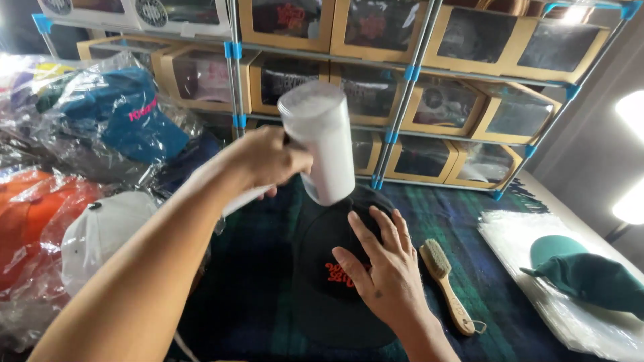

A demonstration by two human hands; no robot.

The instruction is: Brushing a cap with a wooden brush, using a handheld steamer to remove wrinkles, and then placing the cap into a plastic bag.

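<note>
Pressing right hand (pixel 382 268) fingers spread flat on black cap (pixel 335 268), left hand (pixel 268 157) gripping white lint roller (pixel 318 147) raised at twelve o'clock, rolling seemingly unfinished.

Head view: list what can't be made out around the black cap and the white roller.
- White roller: its handle, hidden inside the left hand.
- Black cap: crown top behind the roller, embroidery partly under the right hand.
- Boxes on the rack: contents dim behind glare.

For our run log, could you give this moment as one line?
left hand: holds white roller | right hand: flat on black cap | brush: idle beside
</note>
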